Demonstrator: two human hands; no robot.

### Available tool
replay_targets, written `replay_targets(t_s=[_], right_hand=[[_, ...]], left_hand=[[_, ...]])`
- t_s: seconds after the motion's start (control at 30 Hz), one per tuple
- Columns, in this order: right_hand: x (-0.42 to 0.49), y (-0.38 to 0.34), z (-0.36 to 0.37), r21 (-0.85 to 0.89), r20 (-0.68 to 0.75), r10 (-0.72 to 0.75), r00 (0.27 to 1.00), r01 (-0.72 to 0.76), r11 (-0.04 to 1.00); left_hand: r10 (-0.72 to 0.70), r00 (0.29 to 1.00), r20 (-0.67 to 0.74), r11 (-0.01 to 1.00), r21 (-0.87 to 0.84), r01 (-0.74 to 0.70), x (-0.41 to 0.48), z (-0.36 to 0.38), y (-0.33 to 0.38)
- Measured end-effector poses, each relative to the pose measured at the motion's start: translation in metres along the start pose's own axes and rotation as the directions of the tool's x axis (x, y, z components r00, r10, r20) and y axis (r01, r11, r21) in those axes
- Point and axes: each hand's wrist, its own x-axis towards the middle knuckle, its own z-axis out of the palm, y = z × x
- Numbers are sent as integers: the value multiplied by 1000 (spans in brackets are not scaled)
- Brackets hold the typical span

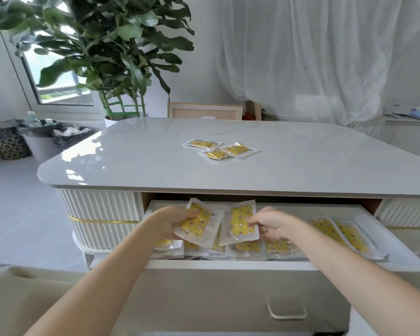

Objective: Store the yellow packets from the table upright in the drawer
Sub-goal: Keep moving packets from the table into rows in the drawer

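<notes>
Glossy white table point(143, 170), its drawer point(228, 265) pulled open beneath.
Head view: the left hand point(169, 220) grips one yellow packet point(198, 223) by its edge, fingers curled beneath, thumb on top; the right hand point(273, 224) pinches a second packet point(241, 220) between thumb and fingertips. Both packets tilt just above the stored packets point(274, 246) under the fingers (these lean in rows). Beyond the fingertips, three loose packets point(222, 149) lie flat on the tabletop.

Left grip point(172, 220), right grip point(273, 225) (both pinching)
</notes>
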Motion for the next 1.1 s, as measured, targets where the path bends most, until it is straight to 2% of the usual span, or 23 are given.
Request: replay_targets(t_s=[0.13, 0.23, 0.3, 0.43, 0.5, 0.53, 0.6, 0.67, 0.73, 0.77, 0.83, 0.87, 0.97, 1.03, 1.1], right_hand=[[6, 8, -15, -112, -93, 41, 995, -52, 992], [13, 12, -23, -153, -121, 71, 990, -89, 984], [18, 14, -27, -224, -173, 50, 984, -88, 971], [16, 17, -28, -460, -296, -42, 954, -104, 882], [17, 17, -28, -478, -291, -42, 956, -107, 872], [15, 15, -27, -465, -286, -29, 958, -112, 878], [13, 15, -28, -414, -316, -23, 949, -116, 903], [9, 16, -28, -428, -337, -37, 941, -118, 896], [4, 18, -28, -596, -356, -112, 928, -134, 792], [1, 19, -28, -709, -351, -177, 919, -138, 692], [-6, 17, -25, -868, -274, -281, 920, -111, 484], [-7, 17, -25, -899, -208, -292, 934, -65, 434], [-7, 20, -20, -894, 24, -175, 984, 99, 437], [-5, 22, -18, -919, 73, -117, 990, 112, 377], [-5, 23, -18, -931, 71, -126, 989, 111, 347]], left_hand=[[30, 959, -282, 976, 215, 33, -2, -25, -6], [190, 893, -407, 856, 515, 53, 8, -35, -11], [324, 860, -395, 717, 696, 49, 11, -31, -15], [523, 805, -280, 339, 935, 105, 9, -18, -23], [547, 809, -217, 209, 971, 119, 4, -13, -19], [517, 841, -158, 170, 982, 81, 3, -12, -18], [360, 933, -21, 144, 989, -33, 2, -8, -19], [219, 974, 63, 117, 989, -90, 0, -6, -22], [209, 974, 85, 44, 994, -97, -2, -8, -24], [223, 971, 80, 27, 996, -88, -3, -9, -25], [246, 968, 53, 34, 997, -63, -3, -14, -24], [248, 968, 44, 36, 998, -54, -3, -16, -24], [234, 972, 33, 28, 999, -41, -4, -16, -24], [222, 974, 34, 14, 999, -38, -8, -12, -24], [206, 978, 33, 4, 999, -34, -12, -9, -22]])
